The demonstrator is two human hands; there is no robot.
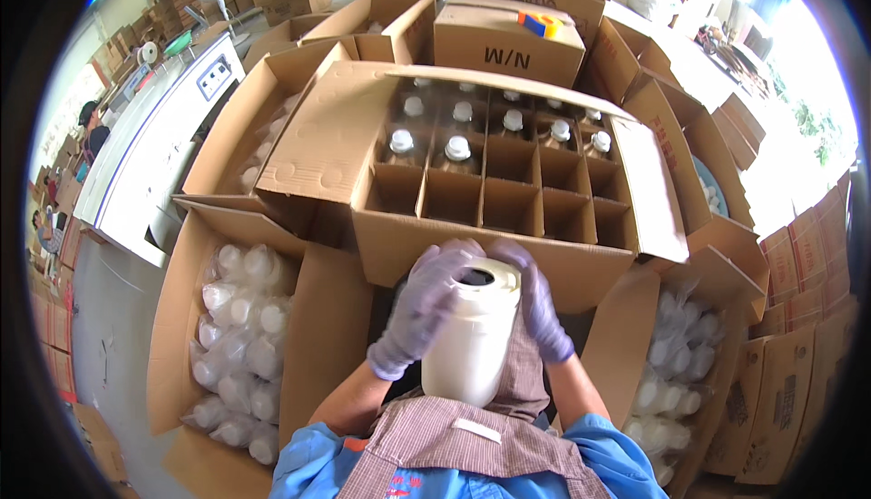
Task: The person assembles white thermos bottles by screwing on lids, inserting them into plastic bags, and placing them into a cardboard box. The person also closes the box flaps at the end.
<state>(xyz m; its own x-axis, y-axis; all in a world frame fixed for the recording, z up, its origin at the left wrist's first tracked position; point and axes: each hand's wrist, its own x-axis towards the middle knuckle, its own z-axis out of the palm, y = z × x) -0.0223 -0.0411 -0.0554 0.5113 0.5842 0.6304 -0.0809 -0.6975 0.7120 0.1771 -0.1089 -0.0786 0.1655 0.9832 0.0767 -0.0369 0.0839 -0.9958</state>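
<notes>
A white plastic container [466,356] stands upright before my body, a dark round opening in its top. My left hand [425,302], in a thin purple glove and slightly blurred, curves around its upper left side. On the other side my right hand [534,298], gloved alike, cups the upper right edge. The fingertips of both hands meet behind the rim, where their detail is hard to make out. Just beyond them is an open carton [490,240] with cardboard dividers. Bottles with white caps [457,148] occupy its rear cells; several front cells hold none.
Left and right of me, open cartons hold bagged white items [238,336] and similar white pieces [670,370]. A tape dispenser [541,24] lies on a closed carton [507,43] behind. A white machine [163,138] stands at left; people sit farther off.
</notes>
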